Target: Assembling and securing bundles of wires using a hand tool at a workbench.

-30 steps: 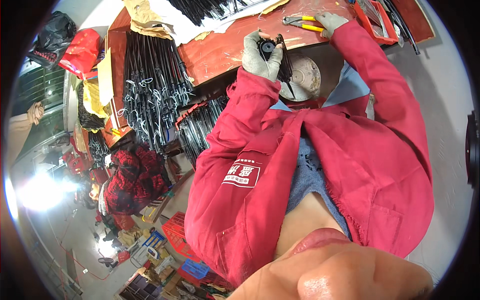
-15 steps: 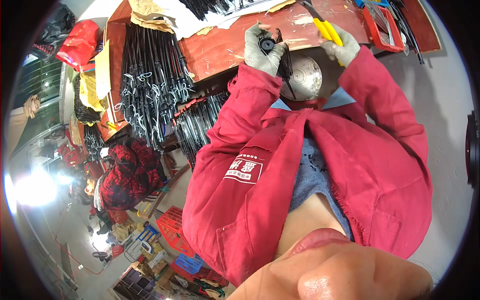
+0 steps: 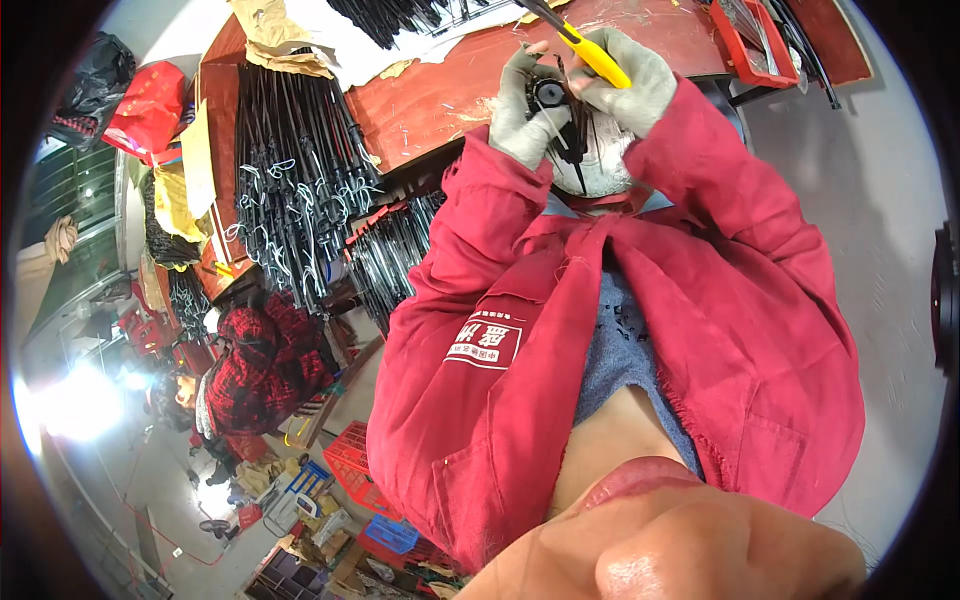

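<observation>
At bench edge, left to right: left hand [image 3: 522,105], gloved, fingers curled tight around a black part [image 3: 549,93] with thin black rods hanging below it; right hand [image 3: 625,72] just beside, fingers closed on yellow-handled pliers [image 3: 583,47]. Judged step: pliers being brought to the part; next calls for steady support and careful jaw placement. Red tray [image 3: 748,45] at far right holds thin dark pieces, kind unclear.

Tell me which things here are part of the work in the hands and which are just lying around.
In use:
left hand holding a small black round part
right hand holding yellow-handled pliers

Lying about:
bundles of black rods
red tray
red bag
brown paper scraps
</observation>
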`<state>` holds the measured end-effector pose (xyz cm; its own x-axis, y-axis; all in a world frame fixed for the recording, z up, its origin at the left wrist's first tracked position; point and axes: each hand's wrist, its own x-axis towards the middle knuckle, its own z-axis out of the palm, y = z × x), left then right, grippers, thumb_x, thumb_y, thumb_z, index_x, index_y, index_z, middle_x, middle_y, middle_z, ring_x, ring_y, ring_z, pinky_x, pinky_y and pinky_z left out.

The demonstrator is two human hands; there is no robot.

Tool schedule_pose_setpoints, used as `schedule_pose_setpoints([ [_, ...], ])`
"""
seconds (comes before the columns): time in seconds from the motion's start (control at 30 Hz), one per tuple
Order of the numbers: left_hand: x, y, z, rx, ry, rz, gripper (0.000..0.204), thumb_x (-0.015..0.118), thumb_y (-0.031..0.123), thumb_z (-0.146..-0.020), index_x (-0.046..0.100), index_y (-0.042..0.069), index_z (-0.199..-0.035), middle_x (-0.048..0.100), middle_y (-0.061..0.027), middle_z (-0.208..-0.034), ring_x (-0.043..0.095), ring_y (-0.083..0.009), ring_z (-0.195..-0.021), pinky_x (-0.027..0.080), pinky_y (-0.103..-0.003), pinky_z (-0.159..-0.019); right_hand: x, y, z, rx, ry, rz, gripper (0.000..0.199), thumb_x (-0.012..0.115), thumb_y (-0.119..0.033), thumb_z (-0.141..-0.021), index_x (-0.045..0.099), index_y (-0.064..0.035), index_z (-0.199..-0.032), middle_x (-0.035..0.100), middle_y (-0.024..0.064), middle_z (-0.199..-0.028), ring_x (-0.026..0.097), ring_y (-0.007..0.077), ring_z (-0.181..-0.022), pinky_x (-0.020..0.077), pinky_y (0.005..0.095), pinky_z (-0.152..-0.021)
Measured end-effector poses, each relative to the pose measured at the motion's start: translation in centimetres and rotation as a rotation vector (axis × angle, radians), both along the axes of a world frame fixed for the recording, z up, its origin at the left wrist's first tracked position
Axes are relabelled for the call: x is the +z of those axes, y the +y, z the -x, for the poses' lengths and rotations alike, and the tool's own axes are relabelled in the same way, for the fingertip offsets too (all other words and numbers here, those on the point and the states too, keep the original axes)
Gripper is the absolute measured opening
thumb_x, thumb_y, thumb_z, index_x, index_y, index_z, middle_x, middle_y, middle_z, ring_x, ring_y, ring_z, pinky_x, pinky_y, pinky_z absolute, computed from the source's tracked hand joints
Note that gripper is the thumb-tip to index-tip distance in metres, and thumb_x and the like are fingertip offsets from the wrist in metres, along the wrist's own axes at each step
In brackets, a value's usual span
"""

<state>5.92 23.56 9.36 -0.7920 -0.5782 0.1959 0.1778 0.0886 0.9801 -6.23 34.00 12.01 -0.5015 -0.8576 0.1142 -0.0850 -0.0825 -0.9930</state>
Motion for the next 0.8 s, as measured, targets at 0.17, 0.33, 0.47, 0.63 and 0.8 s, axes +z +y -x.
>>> schedule_pose_setpoints([
  [0.17, -0.5, -0.7, -0.4, -0.065, 0.107, -0.283, 0.074, 0.053, -0.017, -0.057, 0.035, 0.013, -0.123, 0.047, -0.0055, -0.084, 0.051, -0.0150, -0.074, 0.045, -0.020, -0.065, 2.7, 3.5, 2.4, 0.293, -0.138, -0.315, 0.024, 0.057, -0.007, -0.075, 0.051, -0.0047, -0.098, 0.053, 0.0032, -0.077, 0.051, 0.0097, -0.060, 0.0381, 0.0177, -0.051],
  [0.33, -0.2, 0.7, 0.3, -0.020, 0.188, -0.392, 0.072, 0.050, -0.018, -0.058, 0.036, 0.011, -0.122, 0.049, -0.0054, -0.083, 0.052, -0.0138, -0.073, 0.046, -0.019, -0.062, 4.1, 5.5, 3.5, 0.386, 0.005, -0.794, 0.027, 0.053, -0.009, -0.078, 0.052, -0.0032, -0.104, 0.051, 0.0039, -0.069, 0.048, 0.0090, -0.053, 0.0361, 0.0187, -0.044],
  [0.47, -0.9, 0.7, 0.1, 0.092, 0.028, 0.031, 0.069, 0.053, -0.016, -0.059, 0.037, 0.009, -0.122, 0.051, -0.0052, -0.082, 0.054, -0.0141, -0.075, 0.046, -0.019, -0.066, 4.4, 5.3, 3.5, 0.380, 0.041, -0.933, 0.033, 0.052, -0.010, -0.078, 0.051, -0.0018, -0.110, 0.052, 0.0054, -0.068, 0.048, 0.0098, -0.053, 0.0359, 0.0184, -0.044],
  [0.63, -0.8, 1.3, 0.4, 0.101, 0.021, 0.103, 0.068, 0.054, -0.015, -0.059, 0.038, 0.010, -0.121, 0.050, -0.0033, -0.078, 0.052, -0.0126, -0.068, 0.045, -0.019, -0.064, 1.9, 6.2, 5.0, 0.486, 0.242, -0.576, 0.041, 0.054, -0.012, -0.079, 0.048, -0.0040, -0.118, 0.058, 0.0077, -0.077, 0.051, 0.0142, -0.055, 0.0403, 0.0230, -0.048],
  [0.8, -1.5, 1.0, 0.6, 0.169, -0.038, 0.024, 0.068, 0.054, -0.014, -0.059, 0.038, 0.010, -0.120, 0.049, -0.0023, -0.076, 0.050, -0.0115, -0.065, 0.045, -0.019, -0.062, 3.5, 6.0, 5.0, 0.476, 0.663, -0.570, 0.044, 0.057, -0.021, -0.079, 0.047, -0.0068, -0.120, 0.061, 0.0075, -0.086, 0.054, 0.0183, -0.060, 0.0428, 0.0273, -0.055],
])
